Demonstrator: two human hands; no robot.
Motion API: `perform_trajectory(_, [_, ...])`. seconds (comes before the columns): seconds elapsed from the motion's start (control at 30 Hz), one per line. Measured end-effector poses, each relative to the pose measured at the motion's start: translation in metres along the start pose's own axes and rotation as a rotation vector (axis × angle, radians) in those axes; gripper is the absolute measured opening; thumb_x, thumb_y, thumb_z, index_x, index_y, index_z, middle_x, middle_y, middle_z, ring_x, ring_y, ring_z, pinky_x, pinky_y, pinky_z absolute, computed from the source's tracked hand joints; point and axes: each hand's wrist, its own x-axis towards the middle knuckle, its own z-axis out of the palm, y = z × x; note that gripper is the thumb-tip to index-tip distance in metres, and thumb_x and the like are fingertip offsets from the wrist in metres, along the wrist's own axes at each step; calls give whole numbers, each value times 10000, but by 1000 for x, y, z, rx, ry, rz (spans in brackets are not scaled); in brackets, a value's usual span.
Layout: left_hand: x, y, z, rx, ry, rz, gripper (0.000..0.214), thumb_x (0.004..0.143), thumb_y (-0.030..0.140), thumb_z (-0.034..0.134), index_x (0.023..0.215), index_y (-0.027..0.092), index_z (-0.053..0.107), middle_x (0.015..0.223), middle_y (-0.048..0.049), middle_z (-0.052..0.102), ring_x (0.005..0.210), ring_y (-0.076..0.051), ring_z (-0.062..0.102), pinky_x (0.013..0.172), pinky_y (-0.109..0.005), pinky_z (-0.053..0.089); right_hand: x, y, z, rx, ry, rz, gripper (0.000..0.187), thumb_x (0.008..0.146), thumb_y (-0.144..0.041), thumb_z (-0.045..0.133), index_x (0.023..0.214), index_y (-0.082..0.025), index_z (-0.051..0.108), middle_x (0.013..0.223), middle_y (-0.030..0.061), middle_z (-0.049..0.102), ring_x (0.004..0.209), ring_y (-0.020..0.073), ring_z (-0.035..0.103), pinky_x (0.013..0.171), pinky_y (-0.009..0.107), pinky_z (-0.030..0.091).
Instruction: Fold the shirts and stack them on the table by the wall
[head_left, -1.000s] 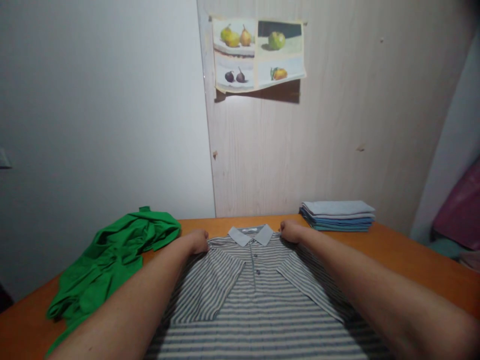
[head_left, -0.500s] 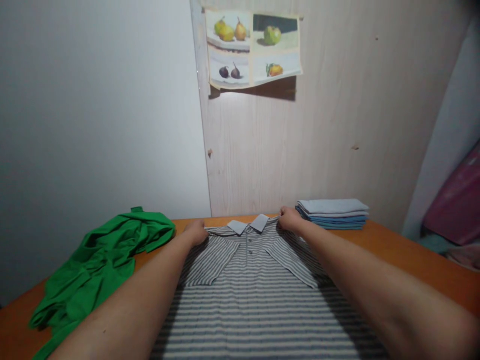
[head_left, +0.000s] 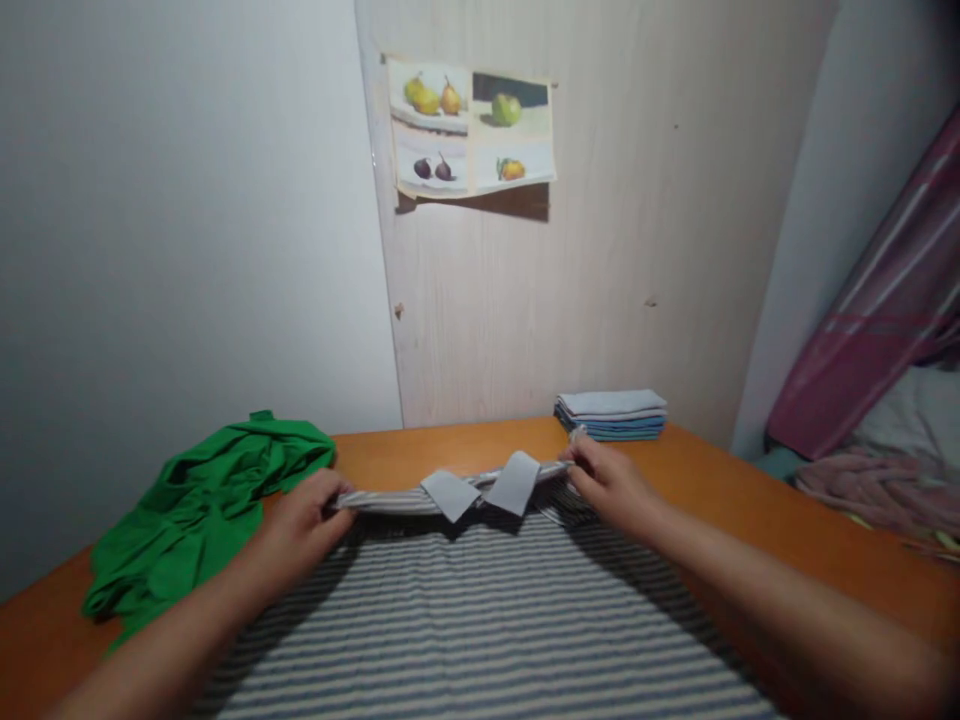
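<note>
A grey striped polo shirt (head_left: 480, 610) lies on the orange wooden table (head_left: 720, 490) in front of me. My left hand (head_left: 304, 525) pinches the shirt's left shoulder, and my right hand (head_left: 607, 480) pinches the right shoulder. Both hands hold the top edge lifted off the table and drawn towards me, so the pale grey collar (head_left: 484, 488) hangs forward over the striped body. The sleeves are hidden under the raised fold.
A crumpled green garment (head_left: 202, 510) lies on the table at the left. A stack of folded blue and grey clothes (head_left: 611, 413) stands at the back right by the wall. A fruit poster (head_left: 472, 125) hangs above. Bedding (head_left: 877, 440) lies at far right.
Both hands have lifted the shirt's shoulders from the far edge and pulled them towards me, so the collar end now folds over the body. The view has shifted to the right.
</note>
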Motion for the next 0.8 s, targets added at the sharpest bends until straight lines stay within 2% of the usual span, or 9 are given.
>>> perform_trajectory(0.13, [-63, 9, -7, 139, -271, 35, 175, 838, 327, 534, 953, 227, 621, 957, -31, 632, 877, -216, 575, 780, -308, 428, -76, 1, -9, -45, -274, -4, 200, 815, -136, 481, 934, -228, 613, 908, 25, 678, 852, 193, 604, 755, 273, 417])
perform_trajectory(0.17, [-72, 12, -8, 181, -308, 22, 159, 828, 310, 541, 943, 232, 619, 968, -33, 633, 893, -222, 575, 794, -314, 422, -86, 2, -9, -65, -312, 14, 226, 792, -120, 482, 928, -230, 627, 917, 25, 688, 866, 197, 610, 771, 277, 420])
perform_trajectory(0.23, [-80, 19, -11, 259, -335, 5, 127, 807, 295, 556, 900, 239, 622, 975, -39, 641, 927, -240, 577, 819, -331, 407, -94, 5, -9, -92, -311, 74, 265, 786, -123, 486, 951, -236, 659, 946, 29, 712, 899, 207, 624, 800, 285, 425])
perform_trajectory(0.33, [-76, 27, -9, 316, -297, -1, 156, 778, 314, 595, 914, 259, 649, 1008, -46, 666, 991, -269, 580, 855, -353, 392, -83, 3, -5, -49, -217, 178, 239, 834, -190, 501, 973, -242, 689, 958, 30, 733, 904, 207, 640, 789, 276, 438])
perform_trajectory(0.4, [-69, 34, -2, 301, -265, -32, 210, 773, 348, 617, 960, 268, 673, 1031, -50, 683, 1022, -280, 589, 872, -356, 394, -71, -3, 2, 47, -194, 242, 187, 846, -231, 521, 926, -226, 690, 882, 24, 725, 814, 188, 639, 720, 257, 446])
perform_trajectory(0.53, [-52, 49, 21, 109, -270, -137, 268, 789, 400, 612, 986, 234, 687, 997, -50, 704, 944, -248, 623, 800, -311, 428, -53, -27, 18, 325, -301, 375, 166, 831, -290, 571, 868, -176, 685, 768, 17, 683, 614, 142, 587, 558, 225, 425])
perform_trajectory(0.63, [-41, 57, 39, -22, -261, -202, 268, 731, 363, 649, 944, 206, 688, 892, -24, 687, 841, -217, 612, 711, -283, 421, -47, -46, 25, 471, -375, 463, 279, 776, -310, 629, 1001, -158, 691, 753, 7, 672, 569, 127, 570, 522, 220, 409])
perform_trajectory(0.73, [-33, 58, 53, -76, -271, -274, 256, 638, 263, 668, 882, 192, 696, 757, 13, 636, 734, -189, 579, 631, -267, 383, -42, -55, 28, 475, -361, 572, 500, 691, -246, 669, 1180, -144, 645, 688, -16, 640, 572, 130, 562, 503, 219, 366])
perform_trajectory(0.8, [-30, 58, 60, -105, -284, -305, 216, 615, 209, 635, 823, 182, 688, 681, 29, 600, 655, -167, 548, 579, -259, 353, -40, -57, 31, 460, -362, 601, 494, 646, -190, 654, 1138, -151, 656, 651, -30, 614, 555, 124, 535, 491, 221, 330])
